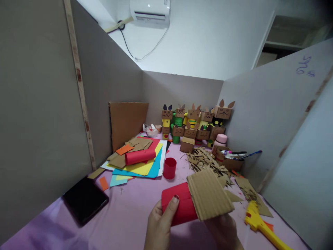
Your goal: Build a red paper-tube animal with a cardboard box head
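Red tube (187,208): sitting in front of me, low and right of centre, its far end meeting a cardboard box (211,196); whether glue is joining them, I cannot tell.
Left hand (161,222): I am gripping the tube, thumb lying along its top and the other fingers curling underneath, likely so the paper is staying round and steady.
Left wrist: rising from the bottom edge, with the hand tilting inward.
Right hand (225,231): reaching under the box, palm side probably bearing its weight; the box is hiding my fingertips, so I cannot tell how tightly they are closing.
Tilt: tube and box are slanting together, the ribbed face turning up towards me, perhaps so I am seeing the join.
Yellow glue gun (256,218): lying near my right hand, probably for easy reach.
Black tablet (85,200): resting flat on the left of the pink cloth (125,211).
Red ring (169,172): standing upright just beyond the tube.
Paper stack (156,167): spreading on the left, a red roll (140,157) lying on top.
Cardboard scraps (204,161): heaping on the right, near a pen box (231,162).
Cardboard figures (192,114): standing in rows at the back, perhaps set there out of the way.
White air conditioner (151,14): hanging high on the far wall.
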Demonstrator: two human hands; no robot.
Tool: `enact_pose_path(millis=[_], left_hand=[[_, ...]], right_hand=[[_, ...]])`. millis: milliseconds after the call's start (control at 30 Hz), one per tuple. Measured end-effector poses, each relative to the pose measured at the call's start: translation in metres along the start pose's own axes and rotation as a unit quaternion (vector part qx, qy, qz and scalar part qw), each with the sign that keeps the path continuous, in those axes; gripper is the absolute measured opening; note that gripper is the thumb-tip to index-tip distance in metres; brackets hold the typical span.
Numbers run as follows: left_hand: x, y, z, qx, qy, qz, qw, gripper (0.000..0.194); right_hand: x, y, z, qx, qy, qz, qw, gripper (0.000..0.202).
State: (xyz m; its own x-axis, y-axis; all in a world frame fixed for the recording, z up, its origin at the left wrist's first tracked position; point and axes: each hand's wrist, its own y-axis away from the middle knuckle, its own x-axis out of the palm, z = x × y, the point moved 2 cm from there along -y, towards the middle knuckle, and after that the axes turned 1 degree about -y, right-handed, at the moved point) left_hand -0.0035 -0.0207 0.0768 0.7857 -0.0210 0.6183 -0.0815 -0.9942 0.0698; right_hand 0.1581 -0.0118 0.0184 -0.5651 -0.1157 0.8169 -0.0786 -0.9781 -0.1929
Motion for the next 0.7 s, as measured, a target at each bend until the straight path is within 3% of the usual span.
enact_pose_path(millis=[167, 467, 700], left_hand=[[0.000, 0.000, 0.001, 0.009, 0.006, 0.002, 1.000, 0.032], [0.001, 0.000, 0.004, 0.021, 0.010, -0.001, 1.000, 0.032], [0.003, 0.001, 0.003, 0.015, 0.004, -0.001, 1.000, 0.034]], right_hand=[[-0.002, 0.001, 0.002, 0.004, 0.013, 0.004, 1.000, 0.049], [-0.034, -0.011, -0.001, 0.026, 0.005, 0.065, 0.998, 0.046], [-0.013, -0.002, -0.002, -0.001, 0.002, -0.002, 1.000, 0.049]])
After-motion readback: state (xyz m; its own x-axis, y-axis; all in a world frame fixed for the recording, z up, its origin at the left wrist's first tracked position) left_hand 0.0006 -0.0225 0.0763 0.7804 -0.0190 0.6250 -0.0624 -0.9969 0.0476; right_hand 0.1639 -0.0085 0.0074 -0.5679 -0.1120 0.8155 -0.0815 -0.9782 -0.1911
